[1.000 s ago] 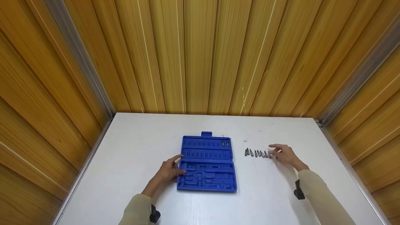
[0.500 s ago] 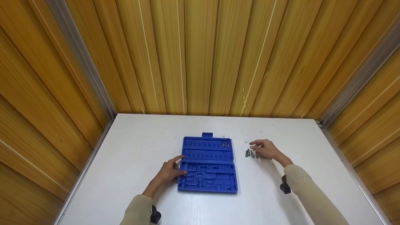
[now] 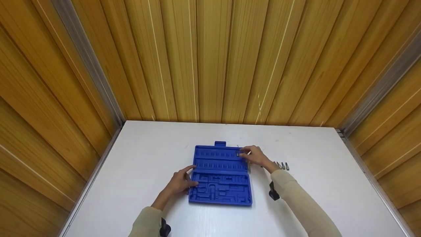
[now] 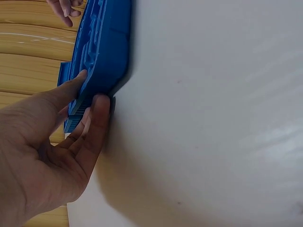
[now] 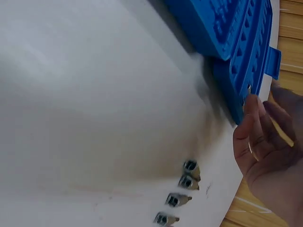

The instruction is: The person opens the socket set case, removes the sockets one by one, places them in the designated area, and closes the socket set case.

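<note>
A blue plastic tool case (image 3: 219,187) lies unfolded on the white table, with moulded slots in both halves. My left hand (image 3: 180,181) holds its left side, thumb (image 4: 71,90) on the upper rim and fingers (image 4: 98,118) against the outer wall below. At the top right corner of the far half, my right hand (image 3: 255,155) pinches with thumb and fingertips over the slots, apparently on a small metal socket bit mostly hidden by the fingers. Another socket bit (image 3: 237,153) sits in a slot beside the fingertips. Several loose socket bits (image 5: 177,199) lie in a row right of the case.
The white table (image 3: 148,141) is bounded by wood-patterned panels (image 3: 210,65) at the back and both sides. A blue latch tab (image 3: 220,143) sticks out from the case's far edge. My right forearm (image 3: 296,194) passes in front of part of the bit row.
My right hand has moved left from the right end of the bit row, over the row, to the case's top right corner. The left hand stays on the case's left side.
</note>
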Tool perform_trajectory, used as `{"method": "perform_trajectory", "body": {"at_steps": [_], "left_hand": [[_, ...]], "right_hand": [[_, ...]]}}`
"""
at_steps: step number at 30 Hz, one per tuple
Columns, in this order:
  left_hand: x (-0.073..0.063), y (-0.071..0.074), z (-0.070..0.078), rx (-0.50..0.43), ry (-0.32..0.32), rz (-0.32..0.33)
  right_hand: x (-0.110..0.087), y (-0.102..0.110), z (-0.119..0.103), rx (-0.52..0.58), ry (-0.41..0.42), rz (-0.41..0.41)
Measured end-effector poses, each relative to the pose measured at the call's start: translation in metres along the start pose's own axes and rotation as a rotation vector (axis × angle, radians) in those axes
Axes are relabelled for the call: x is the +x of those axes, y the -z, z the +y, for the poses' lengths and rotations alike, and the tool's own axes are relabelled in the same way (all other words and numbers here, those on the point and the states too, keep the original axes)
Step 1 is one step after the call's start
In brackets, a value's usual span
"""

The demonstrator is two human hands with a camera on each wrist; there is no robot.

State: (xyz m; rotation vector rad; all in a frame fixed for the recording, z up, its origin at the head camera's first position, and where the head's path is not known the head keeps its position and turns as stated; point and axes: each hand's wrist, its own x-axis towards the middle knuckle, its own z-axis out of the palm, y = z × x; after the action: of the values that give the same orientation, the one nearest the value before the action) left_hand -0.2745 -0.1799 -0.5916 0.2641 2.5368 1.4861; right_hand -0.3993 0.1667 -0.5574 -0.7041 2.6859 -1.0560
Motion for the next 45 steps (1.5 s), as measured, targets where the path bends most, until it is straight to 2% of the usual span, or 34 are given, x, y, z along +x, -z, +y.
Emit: {"method": "perform_trajectory", "body": {"at_steps": [3, 7, 12, 16, 21, 32, 45], "left_hand": [[0.001, -0.001, 0.0, -0.025, 0.02, -0.009], [0.002, -0.003, -0.001, -0.015, 0.004, -0.012], [0.002, -0.003, -0.001, -0.001, -0.01, 0.0], [0.001, -0.002, 0.0, 0.0, -0.023, -0.007], [0.002, -0.001, 0.001, 0.012, -0.043, -0.004], [0.002, 0.002, 0.001, -0.014, -0.016, -0.012], [0.004, 0.002, -0.005, 0.003, 0.004, -0.017]], "right_hand": [[0.007, -0.009, -0.003, -0.048, -0.066, 0.056], [0.011, -0.017, -0.003, -0.13, -0.149, 0.117], [0.014, -0.02, -0.003, -0.157, -0.198, 0.146], [0.014, -0.02, -0.003, -0.143, -0.213, 0.139], [0.014, -0.018, -0.004, -0.137, -0.19, 0.129], [0.018, -0.016, -0.007, -0.121, -0.184, 0.096], [0.018, -0.022, -0.002, -0.059, -0.199, 0.087]]}}
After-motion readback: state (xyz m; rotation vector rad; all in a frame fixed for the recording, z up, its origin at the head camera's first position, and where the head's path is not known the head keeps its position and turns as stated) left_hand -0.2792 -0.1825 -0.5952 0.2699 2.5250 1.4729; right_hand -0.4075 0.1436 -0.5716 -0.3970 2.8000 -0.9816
